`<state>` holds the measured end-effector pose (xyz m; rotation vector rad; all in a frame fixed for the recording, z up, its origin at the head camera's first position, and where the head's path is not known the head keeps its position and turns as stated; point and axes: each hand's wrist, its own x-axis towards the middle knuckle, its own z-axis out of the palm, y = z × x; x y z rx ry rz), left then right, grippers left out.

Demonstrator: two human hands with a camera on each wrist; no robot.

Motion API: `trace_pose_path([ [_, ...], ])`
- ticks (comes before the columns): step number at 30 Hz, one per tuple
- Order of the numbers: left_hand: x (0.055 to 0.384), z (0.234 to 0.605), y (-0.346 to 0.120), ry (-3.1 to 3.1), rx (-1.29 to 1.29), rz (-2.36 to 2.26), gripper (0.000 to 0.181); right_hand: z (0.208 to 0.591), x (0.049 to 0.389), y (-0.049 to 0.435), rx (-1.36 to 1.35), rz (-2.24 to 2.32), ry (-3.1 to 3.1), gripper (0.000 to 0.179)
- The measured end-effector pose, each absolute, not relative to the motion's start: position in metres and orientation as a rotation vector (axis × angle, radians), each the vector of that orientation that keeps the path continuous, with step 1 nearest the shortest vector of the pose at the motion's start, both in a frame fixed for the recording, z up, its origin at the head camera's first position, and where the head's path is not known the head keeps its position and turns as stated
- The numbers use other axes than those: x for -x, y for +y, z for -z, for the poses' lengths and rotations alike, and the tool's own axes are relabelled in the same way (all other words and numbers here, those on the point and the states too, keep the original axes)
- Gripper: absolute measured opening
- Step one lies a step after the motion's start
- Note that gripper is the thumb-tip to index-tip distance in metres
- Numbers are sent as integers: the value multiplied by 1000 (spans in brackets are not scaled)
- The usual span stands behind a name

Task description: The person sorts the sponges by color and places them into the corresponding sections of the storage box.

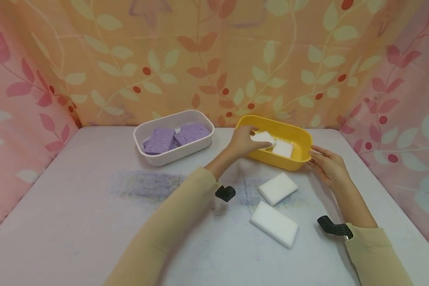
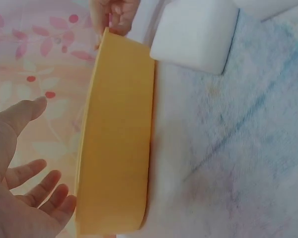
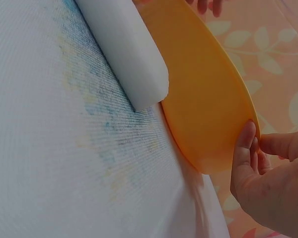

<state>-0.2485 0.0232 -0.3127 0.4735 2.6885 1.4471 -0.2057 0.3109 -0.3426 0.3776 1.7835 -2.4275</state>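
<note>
My left hand is over the yellow tub, its thumb and fingers spread apart around a white sponge inside. In the left wrist view nothing shows between the fingers of that hand, which stand above the tub's rim. A second white sponge lies beside the first in the tub. At the tub's right end, my right hand pinches the rim; the right wrist view has its thumb and fingertips on either side of the yellow wall.
Two white sponges, one nearer the tub and one closer to me, lie on the white table. Left of the yellow tub stands a white tub with several purple sponges. A leaf-patterned curtain surrounds the table's back and sides.
</note>
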Motion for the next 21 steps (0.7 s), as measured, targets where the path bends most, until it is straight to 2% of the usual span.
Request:
trace_pose_path([
  [21, 204, 322, 27, 2565, -513, -1565, 69, 344, 206, 312, -365, 2439, 1773, 14],
])
